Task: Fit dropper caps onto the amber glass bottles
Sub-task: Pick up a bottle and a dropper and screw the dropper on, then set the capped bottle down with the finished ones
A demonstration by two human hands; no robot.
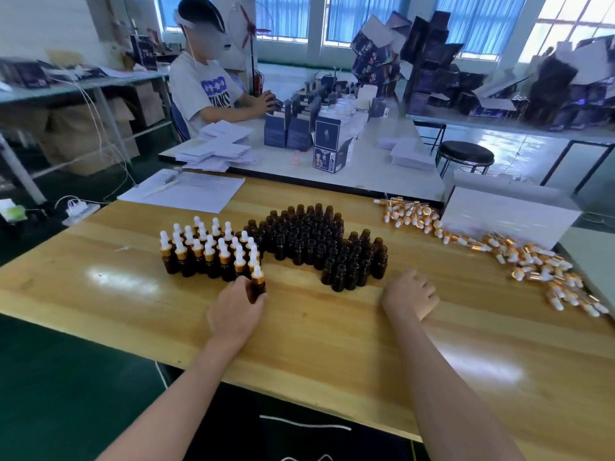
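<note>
My left hand grips a capped amber bottle standing on the wooden table, at the front right corner of a cluster of capped bottles with white bulbs and gold collars. A large group of uncapped amber bottles stands in the table's middle. My right hand rests on the table just right of the uncapped bottles, fingers loosely curled, holding nothing. Loose dropper caps lie strewn along the right side.
A white box sits at the back right behind the caps. A stack of paper sheets lies at the table's far left corner. Beyond, a person sits at a white table with blue cartons. A black stool stands to the right.
</note>
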